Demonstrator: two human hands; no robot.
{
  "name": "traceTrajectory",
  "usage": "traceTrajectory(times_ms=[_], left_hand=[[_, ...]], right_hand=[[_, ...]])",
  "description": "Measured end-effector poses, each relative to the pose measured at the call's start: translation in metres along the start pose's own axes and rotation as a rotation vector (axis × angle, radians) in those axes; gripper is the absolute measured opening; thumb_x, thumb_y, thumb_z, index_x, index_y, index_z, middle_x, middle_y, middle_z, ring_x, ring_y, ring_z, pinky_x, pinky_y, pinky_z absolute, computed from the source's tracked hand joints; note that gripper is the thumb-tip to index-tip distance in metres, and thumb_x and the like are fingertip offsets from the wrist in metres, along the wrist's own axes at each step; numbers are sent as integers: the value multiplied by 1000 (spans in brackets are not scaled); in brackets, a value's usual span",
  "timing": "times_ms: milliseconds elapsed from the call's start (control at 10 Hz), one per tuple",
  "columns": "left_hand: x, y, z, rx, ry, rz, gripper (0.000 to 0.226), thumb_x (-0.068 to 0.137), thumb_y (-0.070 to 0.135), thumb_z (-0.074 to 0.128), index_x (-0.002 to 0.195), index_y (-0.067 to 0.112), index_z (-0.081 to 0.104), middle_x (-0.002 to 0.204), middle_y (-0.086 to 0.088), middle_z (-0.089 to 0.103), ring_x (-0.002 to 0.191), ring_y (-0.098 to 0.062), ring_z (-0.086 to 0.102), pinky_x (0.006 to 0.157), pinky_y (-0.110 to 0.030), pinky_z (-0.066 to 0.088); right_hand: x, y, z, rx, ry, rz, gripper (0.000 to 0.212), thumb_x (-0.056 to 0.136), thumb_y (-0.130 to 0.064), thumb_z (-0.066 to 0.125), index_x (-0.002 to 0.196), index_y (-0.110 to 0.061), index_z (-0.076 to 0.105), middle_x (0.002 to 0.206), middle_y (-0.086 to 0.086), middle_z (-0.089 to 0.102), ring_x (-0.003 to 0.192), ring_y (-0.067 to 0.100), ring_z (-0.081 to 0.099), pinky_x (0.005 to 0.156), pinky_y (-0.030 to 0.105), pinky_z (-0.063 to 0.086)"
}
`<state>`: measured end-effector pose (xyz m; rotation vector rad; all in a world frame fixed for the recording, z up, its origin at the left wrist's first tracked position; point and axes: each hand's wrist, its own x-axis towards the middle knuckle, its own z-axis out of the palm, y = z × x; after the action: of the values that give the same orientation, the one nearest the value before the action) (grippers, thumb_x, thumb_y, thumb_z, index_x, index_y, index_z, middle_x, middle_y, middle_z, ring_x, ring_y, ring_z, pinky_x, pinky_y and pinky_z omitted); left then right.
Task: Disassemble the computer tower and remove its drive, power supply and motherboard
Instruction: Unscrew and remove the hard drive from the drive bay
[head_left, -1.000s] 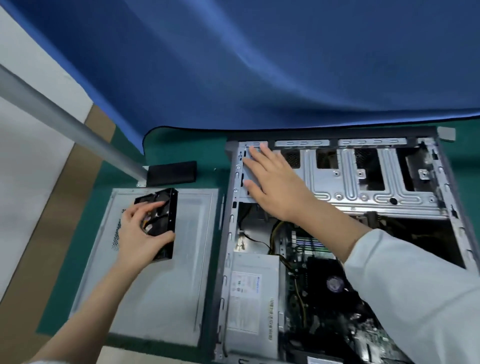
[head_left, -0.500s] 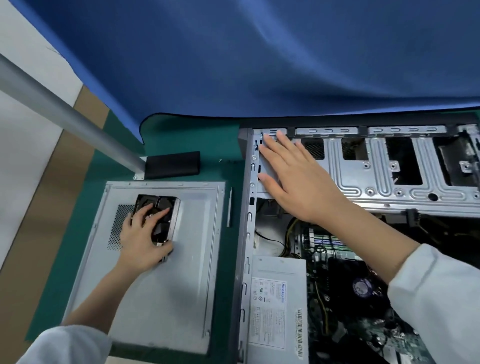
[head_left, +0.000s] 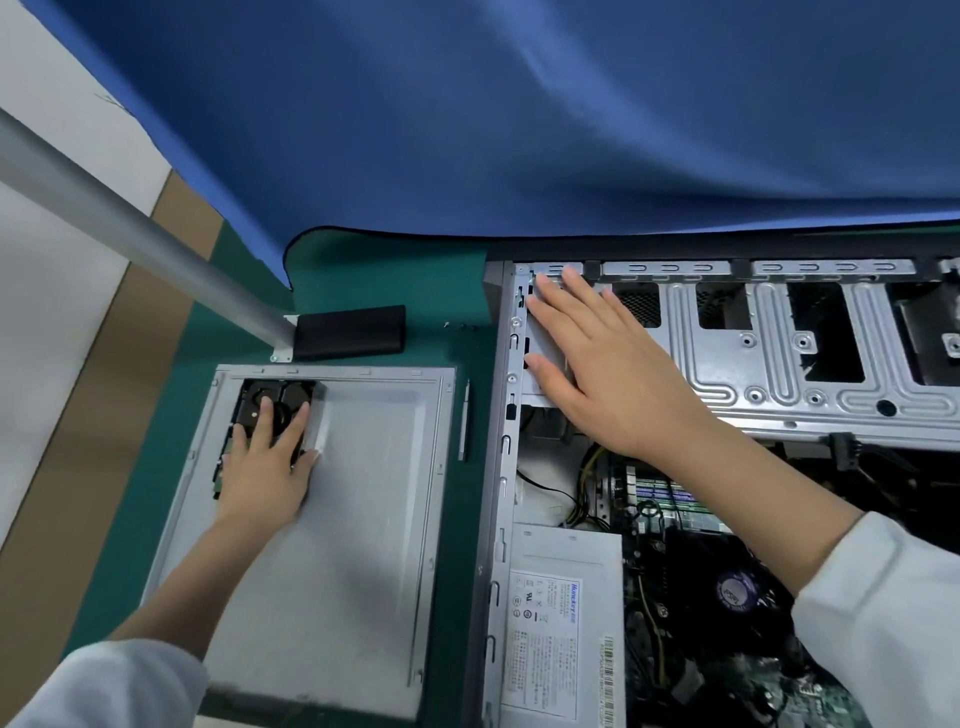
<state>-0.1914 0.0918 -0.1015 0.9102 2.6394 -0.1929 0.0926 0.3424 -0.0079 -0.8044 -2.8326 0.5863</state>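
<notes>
drive (head_left: 275, 405) half under left hand (head_left: 265, 467), tower (head_left: 779, 364) cropped right

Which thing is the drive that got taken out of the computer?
Look left of the open computer tower to the flat grey side panel lying on the green mat. The drive sits in the panel's far left corner, under the left hand. It is the only dark, boxy part on that pale sheet.

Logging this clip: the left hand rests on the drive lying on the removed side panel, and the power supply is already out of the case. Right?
Not quite. The head view shows the power supply still inside the case. The rest holds: the left hand rests on the drive lying on the side panel.
</notes>
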Motion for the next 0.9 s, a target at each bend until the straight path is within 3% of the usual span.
traceTrajectory(times_ms=[400, 500, 600, 700, 800, 900], left_hand=[[26, -42, -25, -142, -85, -30, 64, 95, 35, 51, 149, 36, 18, 159, 1, -4, 145, -34, 1, 117, -50, 9], [26, -33, -31, -109, -90, -38, 65, 94, 35, 51, 151, 26, 19, 159, -7, -1, 145, -33, 2, 118, -46, 8], [16, 3, -38, -125, 94, 87, 60, 92, 23, 59, 144, 7, 35, 153, -20, 22, 141, -36, 17, 116, -44, 14], [-8, 66, -40, -315, 190, 294, 37, 90, 13, 59, 126, 7, 54, 125, -12, 53, 110, -27, 51, 99, -39, 40], [-25, 130, -27, -407, 138, 341, 20, 91, 20, 57, 109, 15, 63, 102, -1, 60, 78, -10, 50, 74, -24, 39], [-26, 170, -14, -397, 62, 225, 19, 90, 18, 50, 102, 12, 63, 104, -8, 60, 88, -24, 55, 73, -26, 38]], right_hand=[[1, -2, -1, 7, 0, 2, 57, 100, -44, 29, 150, -18, 23, 158, -4, 14, 146, 11, -3, 119, 33, -2], [1, -3, -2, 11, 1, -3, 56, 100, -43, 29, 150, -18, 23, 158, -4, 14, 146, 11, -3, 119, 33, -2], [1, -3, -3, 17, 5, -6, 56, 100, -43, 30, 150, -18, 23, 158, -3, 14, 146, 12, -3, 118, 32, -3], [1, -3, -2, 13, 3, -8, 57, 100, -44, 28, 150, -18, 23, 158, -4, 14, 146, 11, -4, 118, 32, -4], [1, -1, -1, 8, 0, -10, 57, 99, -44, 27, 150, -18, 23, 158, -4, 13, 146, 10, -4, 118, 31, -5], [1, -1, -1, 1, 7, -14, 57, 100, -44, 28, 150, -18, 23, 158, -5, 14, 146, 10, -4, 118, 30, -5]])
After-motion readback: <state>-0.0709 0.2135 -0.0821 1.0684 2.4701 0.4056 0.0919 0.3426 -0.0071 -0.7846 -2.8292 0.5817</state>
